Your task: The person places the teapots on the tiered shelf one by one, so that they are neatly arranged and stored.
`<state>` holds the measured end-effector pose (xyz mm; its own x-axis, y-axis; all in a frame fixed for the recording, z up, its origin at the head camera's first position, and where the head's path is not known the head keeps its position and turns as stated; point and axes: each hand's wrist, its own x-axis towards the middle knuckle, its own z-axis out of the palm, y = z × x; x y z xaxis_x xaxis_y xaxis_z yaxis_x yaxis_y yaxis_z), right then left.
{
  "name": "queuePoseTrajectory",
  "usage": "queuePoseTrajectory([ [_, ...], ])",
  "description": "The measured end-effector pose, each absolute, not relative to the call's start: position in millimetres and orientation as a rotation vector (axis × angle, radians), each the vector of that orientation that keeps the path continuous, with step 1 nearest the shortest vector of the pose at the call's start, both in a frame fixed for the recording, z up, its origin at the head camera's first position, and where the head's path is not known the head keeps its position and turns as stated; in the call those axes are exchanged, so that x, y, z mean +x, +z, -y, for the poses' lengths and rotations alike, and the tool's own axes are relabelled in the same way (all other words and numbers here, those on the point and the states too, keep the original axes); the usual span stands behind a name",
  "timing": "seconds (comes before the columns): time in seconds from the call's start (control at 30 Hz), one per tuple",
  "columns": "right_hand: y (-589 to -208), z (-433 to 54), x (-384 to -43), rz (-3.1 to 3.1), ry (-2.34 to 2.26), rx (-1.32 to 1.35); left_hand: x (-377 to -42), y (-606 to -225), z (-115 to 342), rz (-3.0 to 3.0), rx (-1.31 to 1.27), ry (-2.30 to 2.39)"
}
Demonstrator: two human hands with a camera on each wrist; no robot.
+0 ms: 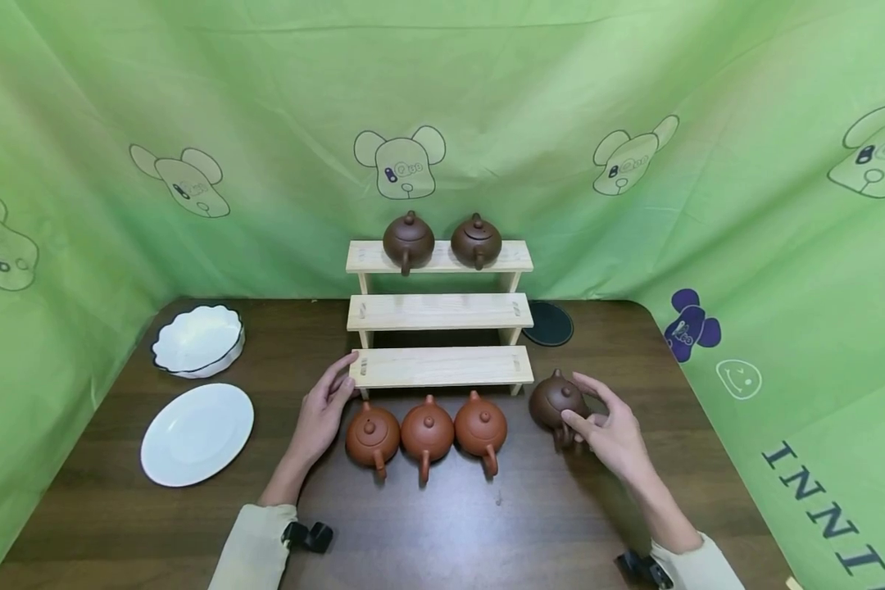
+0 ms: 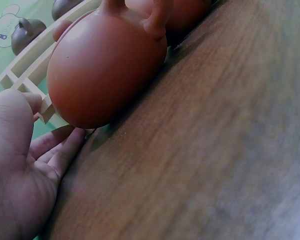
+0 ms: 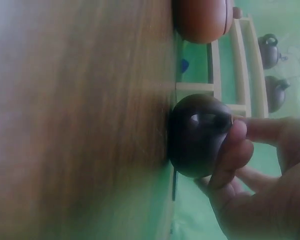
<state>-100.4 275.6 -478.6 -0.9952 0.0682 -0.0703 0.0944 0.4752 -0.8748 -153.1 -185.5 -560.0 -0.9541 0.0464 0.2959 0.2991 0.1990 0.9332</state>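
My right hand (image 1: 614, 434) grips a dark brown teapot (image 1: 555, 398) low over the table, right of the stand. In the right wrist view, thumb and fingers pinch the side of this teapot (image 3: 197, 145), its handle facing the camera. My left hand (image 1: 320, 414) rests against the left end of the lowest board of a three-step wooden stand (image 1: 442, 367); fingers and thumb touch it, fairly straight. Close by stands a reddish teapot (image 2: 105, 70), the leftmost in a row with a middle (image 1: 426, 430) and a right one (image 1: 481, 428).
Two dark brown teapots (image 1: 409, 238) stand on the top board. Behind the stand's right side lies a dark round disc (image 1: 549, 324). At left are a scalloped white bowl (image 1: 197, 340) and a white oval plate (image 1: 197, 434). Green cloth (image 1: 280, 98) hangs around the table.
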Motion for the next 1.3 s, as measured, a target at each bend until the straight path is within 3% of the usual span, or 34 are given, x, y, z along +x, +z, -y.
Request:
queuePoseTrajectory([
  [0.2,-478,-277,-90,-2.723,-1.592,0.307,-144,-546,181,2.294,-0.277,-1.836],
  [0.4,-477,-277,-82,-2.770,-1.470,0.399,-148,-555,184,2.259,-0.318,-1.824],
  [0.63,-480,-277,-78,-2.769,-1.351,0.333,-151,-559,186,2.290,-0.306,-1.853],
  [1.3,-503,-283,-82,-2.098,-1.862,0.153,-156,-568,188,2.242,-0.362,-1.845],
])
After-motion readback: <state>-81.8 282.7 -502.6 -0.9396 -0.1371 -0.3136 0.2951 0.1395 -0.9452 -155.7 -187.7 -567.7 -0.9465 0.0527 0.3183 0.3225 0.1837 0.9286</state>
